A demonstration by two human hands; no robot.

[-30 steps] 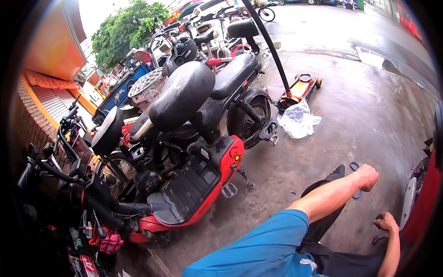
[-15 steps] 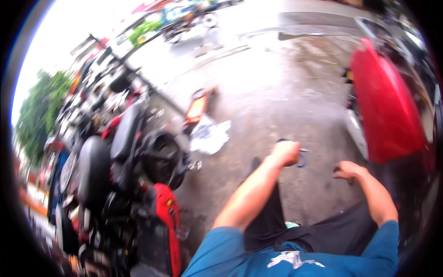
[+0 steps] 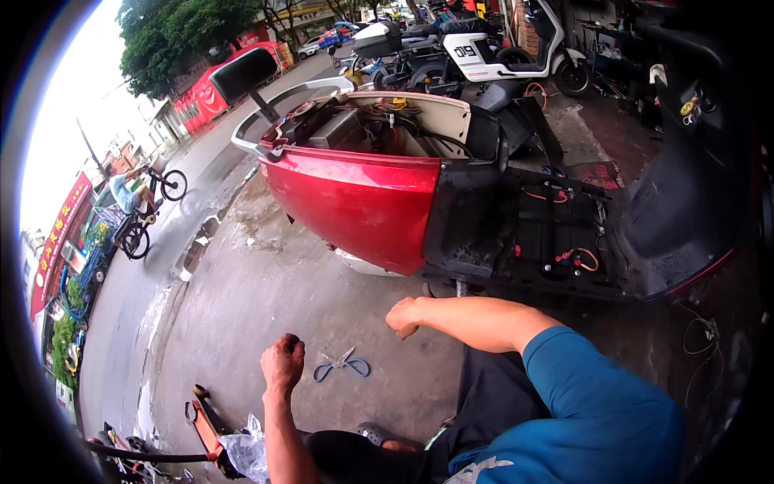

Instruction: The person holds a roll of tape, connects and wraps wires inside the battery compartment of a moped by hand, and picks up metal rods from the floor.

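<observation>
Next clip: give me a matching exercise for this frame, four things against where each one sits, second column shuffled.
Things:
1. blue-handled scissors
2. red scooter
3. plastic bag
4. cyclist

Places:
A. on the wet road at far left
B. on the concrete between the two hands
C. in front of the person, seat compartment open with wiring showing
D. at the lower edge, beside an orange tool

Pairs: 1-B, 2-C, 3-D, 4-A
</observation>
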